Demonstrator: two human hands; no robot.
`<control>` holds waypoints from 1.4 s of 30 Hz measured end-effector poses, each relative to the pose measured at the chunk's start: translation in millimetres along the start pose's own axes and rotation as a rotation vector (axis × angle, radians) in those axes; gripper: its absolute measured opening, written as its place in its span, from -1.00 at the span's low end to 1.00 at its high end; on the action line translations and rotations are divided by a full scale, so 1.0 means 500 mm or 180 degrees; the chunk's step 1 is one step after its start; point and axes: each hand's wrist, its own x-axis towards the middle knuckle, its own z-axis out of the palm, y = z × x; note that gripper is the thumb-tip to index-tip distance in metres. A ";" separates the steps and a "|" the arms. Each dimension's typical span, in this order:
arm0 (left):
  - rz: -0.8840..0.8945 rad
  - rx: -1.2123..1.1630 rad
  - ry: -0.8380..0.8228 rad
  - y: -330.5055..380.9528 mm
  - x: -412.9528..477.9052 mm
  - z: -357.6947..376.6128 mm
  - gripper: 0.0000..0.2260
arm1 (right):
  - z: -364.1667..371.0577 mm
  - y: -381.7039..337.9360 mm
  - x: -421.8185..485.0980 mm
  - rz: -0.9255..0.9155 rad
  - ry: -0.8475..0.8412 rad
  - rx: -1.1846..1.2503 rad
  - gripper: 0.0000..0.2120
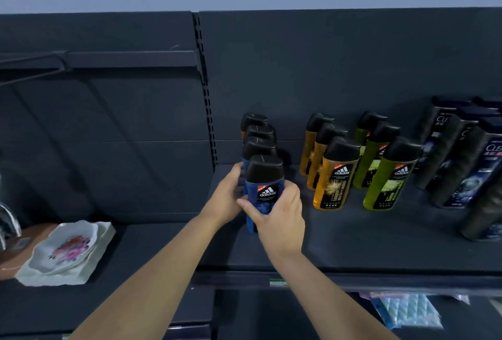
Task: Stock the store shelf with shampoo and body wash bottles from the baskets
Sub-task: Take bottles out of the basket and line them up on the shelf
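Head view: both hands grip the front blue Adidas bottle [264, 193], which stands upright on the dark store shelf [353, 239] at the head of a file of four black-capped bottles. The right hand [277, 214] wraps around its label. The left hand [226, 198] curls round its left side, fingertips hidden. Further right stand three amber bottles [335, 185], three green bottles [388, 187] and dark Clear bottles [472, 166] cut off by the frame edge.

Dark shelf [353, 242] with upright rows of blue bottles [267, 193], amber bottles [335, 187], green bottles [388, 187], black bottles [461, 166].
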 end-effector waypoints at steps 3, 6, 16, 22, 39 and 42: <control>-0.0337 -0.0634 -0.0189 -0.004 0.000 -0.007 -0.66 | 0.003 -0.002 -0.001 -0.0008 0.0052 -0.0103 -0.22; -0.0490 -0.0744 -0.0225 -0.005 0.000 -0.012 -0.57 | 0.007 -0.004 -0.003 -0.0029 0.0180 -0.0254 -0.23; -0.0802 -0.0165 -0.0051 -0.035 -0.037 -0.054 -0.46 | -0.010 -0.001 -0.006 0.0215 -0.0379 -0.0230 -0.11; -0.0786 0.1031 0.0108 -0.008 -0.136 -0.140 -0.26 | -0.036 -0.020 -0.031 0.0558 -0.0200 0.0197 0.12; -0.2805 0.1999 0.1301 -0.067 -0.748 -0.353 -0.08 | 0.069 -0.272 -0.442 -0.1520 -0.2541 0.0682 -0.60; -0.3271 0.1890 0.1481 -0.088 -0.847 -0.369 -0.06 | 0.111 -0.317 -0.521 -0.1836 -0.3204 0.0655 -0.63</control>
